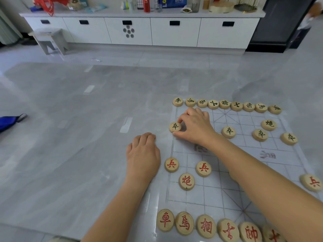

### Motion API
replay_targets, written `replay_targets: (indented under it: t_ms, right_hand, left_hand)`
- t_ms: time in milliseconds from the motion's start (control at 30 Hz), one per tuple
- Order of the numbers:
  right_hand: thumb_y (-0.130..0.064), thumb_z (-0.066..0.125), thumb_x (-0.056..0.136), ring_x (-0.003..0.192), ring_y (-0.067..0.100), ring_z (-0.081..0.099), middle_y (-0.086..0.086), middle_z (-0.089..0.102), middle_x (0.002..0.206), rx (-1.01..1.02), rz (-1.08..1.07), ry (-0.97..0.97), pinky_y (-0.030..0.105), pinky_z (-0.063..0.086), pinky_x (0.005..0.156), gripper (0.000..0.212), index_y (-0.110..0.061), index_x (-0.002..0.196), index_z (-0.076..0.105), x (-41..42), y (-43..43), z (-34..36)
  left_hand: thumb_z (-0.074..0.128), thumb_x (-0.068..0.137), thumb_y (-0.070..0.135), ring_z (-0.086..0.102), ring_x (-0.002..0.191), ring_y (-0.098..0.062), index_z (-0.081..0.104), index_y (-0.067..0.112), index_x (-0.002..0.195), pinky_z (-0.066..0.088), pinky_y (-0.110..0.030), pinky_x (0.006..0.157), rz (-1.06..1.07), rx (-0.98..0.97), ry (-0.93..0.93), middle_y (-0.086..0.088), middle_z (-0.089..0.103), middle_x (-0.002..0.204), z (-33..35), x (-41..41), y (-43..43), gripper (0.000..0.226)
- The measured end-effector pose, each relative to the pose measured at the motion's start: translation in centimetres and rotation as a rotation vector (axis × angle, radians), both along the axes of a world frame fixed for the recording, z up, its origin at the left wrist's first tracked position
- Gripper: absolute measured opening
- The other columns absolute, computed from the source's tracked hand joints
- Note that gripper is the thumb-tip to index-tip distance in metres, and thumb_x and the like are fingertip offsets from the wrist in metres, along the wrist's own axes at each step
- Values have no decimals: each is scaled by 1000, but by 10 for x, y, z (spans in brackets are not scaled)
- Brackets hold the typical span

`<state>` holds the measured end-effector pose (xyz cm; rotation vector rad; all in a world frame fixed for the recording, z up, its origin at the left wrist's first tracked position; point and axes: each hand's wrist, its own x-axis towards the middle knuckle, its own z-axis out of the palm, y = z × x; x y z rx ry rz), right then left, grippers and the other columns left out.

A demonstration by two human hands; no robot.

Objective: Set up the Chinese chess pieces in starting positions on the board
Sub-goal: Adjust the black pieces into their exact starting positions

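While the right hand (194, 126) pinches a black soldier (175, 126) between thumb and forefinger over the left edge of the board (218, 193), the left hand (143, 152) rests loosely curled on the floor (87, 154) nearer the person, holding nothing. Step in hand, apparently: filling the black soldier row. Next, seat the piece on its intersection, level with the placed soldier (228, 132) just beyond the wrist, then release.

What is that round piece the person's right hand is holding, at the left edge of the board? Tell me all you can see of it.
The black soldier piece is a round, flat disc of what looks like pale wood, with one black character cut into its top face. It lies flat, face up, on the left edge line of the board, in the far half. The right hand pinches its rim between forefinger and thumb.
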<state>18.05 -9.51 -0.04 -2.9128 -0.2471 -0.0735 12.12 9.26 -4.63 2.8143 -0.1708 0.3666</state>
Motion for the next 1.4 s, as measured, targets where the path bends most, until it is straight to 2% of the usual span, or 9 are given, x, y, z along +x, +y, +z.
replay_targets:
  t_ms: [400,500,633,767,933,1100,1167,1300,1400]
  right_hand:
    - [-59,58,74,101,16,40,-7,43,100,22,-23,-3,33,26,82,47,-29,111,61,-1,1,-5]
    - [-59,64,70,110,16,40,-5,47,111,252,-94,83,37,32,92,58,-31,119,55,0,-10,-2]
    - [-34,64,77,108,18,49,-5,50,109,564,-270,129,43,39,96,43,-28,118,58,6,-39,1]
    - [-31,62,79,109,18,49,-5,51,111,507,-309,116,34,40,88,39,-28,118,59,13,-47,-3]
    - [-38,62,76,119,25,38,2,47,124,198,-246,191,40,32,93,54,-34,128,48,22,-32,-6]
    - [-57,63,72,111,24,42,-2,50,113,26,-249,79,37,26,81,47,-29,109,57,21,-28,-5]
    - [-65,63,67,112,23,40,-3,47,114,23,-235,91,37,25,80,56,-28,108,56,19,-30,-5]
    - [-43,62,71,119,26,34,3,44,124,102,-202,173,38,25,84,52,-35,122,51,18,-33,-6]
    - [-46,62,73,114,24,39,1,48,118,90,-241,114,37,25,80,42,-30,111,57,19,-33,-8]
  left_hand:
    - [41,85,24,50,109,-20,57,20,114,37,-35,88,8,5,19,4,58,121,0,0,0,33]
    - [41,85,23,51,108,-21,57,19,113,37,-35,87,7,4,12,4,58,120,0,0,-1,33]
    - [44,86,20,50,108,-20,57,18,113,37,-34,87,8,4,6,4,58,120,-1,0,-1,30]
    - [43,86,21,50,108,-20,57,19,113,37,-34,88,8,7,11,4,57,120,-1,-1,0,31]
    - [45,86,20,49,110,-20,57,19,114,36,-33,89,8,1,17,4,57,121,-1,0,0,30]
    - [42,86,22,49,109,-20,57,19,113,36,-34,88,8,3,19,5,57,121,0,0,0,31]
    - [39,86,23,49,108,-19,57,19,113,36,-34,88,7,9,19,5,57,121,0,0,0,33]
    - [40,87,22,48,110,-19,56,19,115,35,-33,89,5,5,27,5,56,122,0,0,0,32]
    - [38,87,23,48,111,-19,56,19,115,34,-33,90,6,-4,25,5,56,122,0,-1,0,33]
